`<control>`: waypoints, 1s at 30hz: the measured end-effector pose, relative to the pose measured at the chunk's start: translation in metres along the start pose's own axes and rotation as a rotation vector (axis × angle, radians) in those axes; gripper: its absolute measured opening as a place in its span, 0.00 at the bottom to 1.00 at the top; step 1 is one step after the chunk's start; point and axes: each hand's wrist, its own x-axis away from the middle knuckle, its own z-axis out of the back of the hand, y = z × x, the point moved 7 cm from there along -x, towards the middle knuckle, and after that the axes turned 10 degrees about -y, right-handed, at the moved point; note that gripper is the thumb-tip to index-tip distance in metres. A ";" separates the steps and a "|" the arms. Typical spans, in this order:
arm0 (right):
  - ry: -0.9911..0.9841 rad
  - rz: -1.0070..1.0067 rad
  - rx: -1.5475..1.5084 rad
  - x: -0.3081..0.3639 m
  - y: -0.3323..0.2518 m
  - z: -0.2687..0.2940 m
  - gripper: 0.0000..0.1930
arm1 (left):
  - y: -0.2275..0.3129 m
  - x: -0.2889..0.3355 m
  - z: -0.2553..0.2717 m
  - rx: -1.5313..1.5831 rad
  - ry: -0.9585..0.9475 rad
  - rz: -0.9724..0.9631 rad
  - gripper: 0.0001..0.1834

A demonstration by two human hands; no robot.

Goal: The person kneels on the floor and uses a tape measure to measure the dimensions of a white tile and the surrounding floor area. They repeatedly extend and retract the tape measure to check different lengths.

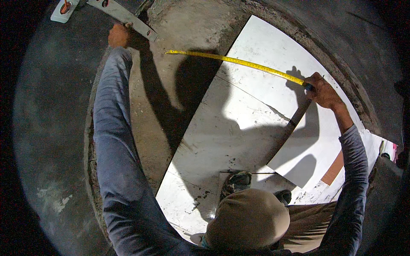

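My right hand is closed around a dark tape measure above the white panels. Its yellow blade is drawn out leftward, the free end over bare rough ground. At the far left, my left hand is closed at the near edge of a grey spirit level with oval openings. The level slants across the rough ground's edge. My fingertips there are partly hidden. A large white panel with dark smudges lies across the middle and right, under the blade.
Rough brown ground lies left of the panels, bordered by a dark floor. A smaller white sheet and a brown strip lie near my right forearm. A white object with an orange part sits far left. My shoe rests on the panels.
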 end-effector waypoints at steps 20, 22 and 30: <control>-0.010 0.031 -0.072 0.102 0.020 -0.014 0.20 | 0.019 0.020 0.027 0.064 -0.119 0.088 0.27; 0.020 0.056 -0.073 0.102 0.016 -0.013 0.22 | 0.022 0.023 0.032 0.002 -0.084 0.105 0.27; 0.045 0.102 -0.104 0.079 -0.002 -0.002 0.24 | 0.015 0.023 0.036 0.011 -0.099 0.041 0.30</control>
